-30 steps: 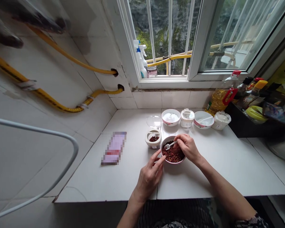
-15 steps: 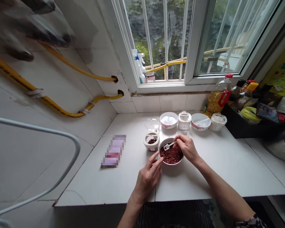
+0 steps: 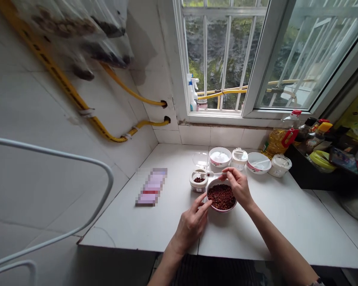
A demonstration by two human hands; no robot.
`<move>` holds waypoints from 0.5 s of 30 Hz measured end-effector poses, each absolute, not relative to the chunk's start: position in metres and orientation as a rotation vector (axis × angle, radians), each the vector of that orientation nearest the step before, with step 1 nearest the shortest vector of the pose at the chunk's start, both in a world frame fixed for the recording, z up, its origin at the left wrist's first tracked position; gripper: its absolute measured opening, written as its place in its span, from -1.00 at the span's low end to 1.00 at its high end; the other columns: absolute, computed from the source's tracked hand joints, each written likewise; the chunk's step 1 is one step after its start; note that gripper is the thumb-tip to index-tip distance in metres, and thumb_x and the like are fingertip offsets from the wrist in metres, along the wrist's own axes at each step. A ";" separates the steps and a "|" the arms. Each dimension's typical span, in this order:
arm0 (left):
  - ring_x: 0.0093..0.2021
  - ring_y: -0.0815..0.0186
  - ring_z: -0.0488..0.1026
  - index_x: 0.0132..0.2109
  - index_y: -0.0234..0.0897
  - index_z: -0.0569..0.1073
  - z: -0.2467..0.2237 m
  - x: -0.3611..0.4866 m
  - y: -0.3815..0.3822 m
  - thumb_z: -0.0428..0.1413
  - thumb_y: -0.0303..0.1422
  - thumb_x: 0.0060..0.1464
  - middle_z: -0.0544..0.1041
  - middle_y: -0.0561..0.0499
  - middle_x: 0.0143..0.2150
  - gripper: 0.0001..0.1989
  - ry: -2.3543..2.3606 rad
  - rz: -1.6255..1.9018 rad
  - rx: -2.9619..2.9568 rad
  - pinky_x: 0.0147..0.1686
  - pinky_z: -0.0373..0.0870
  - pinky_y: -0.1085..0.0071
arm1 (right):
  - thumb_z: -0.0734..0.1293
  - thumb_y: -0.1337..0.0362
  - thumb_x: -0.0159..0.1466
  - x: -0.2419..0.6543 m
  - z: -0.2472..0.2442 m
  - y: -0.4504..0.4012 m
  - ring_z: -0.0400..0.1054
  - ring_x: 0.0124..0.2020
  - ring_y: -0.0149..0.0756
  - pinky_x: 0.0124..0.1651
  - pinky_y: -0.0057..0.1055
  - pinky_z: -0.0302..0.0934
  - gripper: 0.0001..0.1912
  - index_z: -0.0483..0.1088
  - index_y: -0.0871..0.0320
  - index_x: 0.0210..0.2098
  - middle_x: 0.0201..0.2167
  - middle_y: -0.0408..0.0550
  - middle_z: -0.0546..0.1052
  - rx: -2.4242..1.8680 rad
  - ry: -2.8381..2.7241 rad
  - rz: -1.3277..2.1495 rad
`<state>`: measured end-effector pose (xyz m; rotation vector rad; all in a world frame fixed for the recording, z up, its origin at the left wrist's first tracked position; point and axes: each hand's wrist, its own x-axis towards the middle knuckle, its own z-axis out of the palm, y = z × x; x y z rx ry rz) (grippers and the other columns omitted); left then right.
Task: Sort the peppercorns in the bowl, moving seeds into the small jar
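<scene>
Spoon [image 3: 217,174]: white, roughly level, just right of the frame's centre; its scoop end lies by the right rim of the jar [image 3: 199,190], and whether it touches, you cannot tell. A dark fleck on it is probably a seed or two.
Right hand [image 3: 238,185]: your fingertips are pinched together on the spoon's handle, above the far side of the bowl [image 3: 222,210].
Left hand [image 3: 193,222]: your fingers are half spread, tips at the bowl's left side; they seem to steady it rather than grip it.
Jar so far: uncovered, with its clear lid [image 3: 201,159] behind it; some dark seeds are already inside, but you cannot read their level.
Bowl so far: right of centre, beside the jar, its bottom covered by red-brown seeds [image 3: 222,196]; judging by that, most remain unspooned.
Back row: two flowered bowls and two lidded jars, right of centre, out of your hands.
</scene>
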<state>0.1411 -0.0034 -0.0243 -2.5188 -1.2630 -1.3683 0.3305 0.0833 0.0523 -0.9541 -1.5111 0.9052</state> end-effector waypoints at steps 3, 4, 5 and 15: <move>-0.10 0.29 0.61 0.23 -0.25 0.35 -0.025 0.142 -0.003 -0.04 -0.57 0.29 0.42 -0.28 0.24 -0.60 -1.247 -1.387 -2.512 -0.13 0.62 0.40 | 0.20 0.25 0.40 0.318 0.053 0.080 0.56 -0.26 -0.17 -0.09 -0.18 0.40 -0.82 0.44 0.09 -0.17 -0.31 0.01 0.66 -0.873 -1.773 0.612; -0.09 0.29 0.61 0.23 -0.26 0.35 -0.025 0.142 -0.002 -0.04 -0.57 0.29 0.42 -0.28 0.24 -0.59 -1.243 -1.391 -2.507 -0.13 0.62 0.40 | 0.19 0.30 0.40 0.316 0.052 0.079 0.56 -0.26 -0.17 -0.03 -0.14 0.37 -0.81 0.45 0.08 -0.17 -0.30 0.00 0.67 -0.830 -1.866 0.510; -0.09 0.29 0.61 0.22 -0.27 0.35 -0.026 0.142 -0.002 -0.03 -0.58 0.28 0.42 -0.28 0.24 -0.59 -1.243 -1.392 -2.504 -0.13 0.62 0.41 | 0.18 0.34 0.40 0.315 0.052 0.078 0.55 -0.27 -0.18 0.02 -0.12 0.34 -0.80 0.45 0.08 -0.18 -0.31 -0.01 0.67 -0.785 -1.941 0.422; -0.09 0.29 0.60 0.20 -0.25 0.36 -0.021 0.143 -0.003 -0.04 -0.59 0.28 0.43 -0.27 0.22 -0.60 -1.276 -1.378 -2.507 -0.15 0.62 0.41 | 0.21 0.36 0.33 0.353 0.043 0.082 0.48 -0.34 -0.15 -0.10 -0.20 0.34 -0.81 0.44 0.06 -0.32 -0.58 -0.15 0.56 -1.006 -1.865 0.398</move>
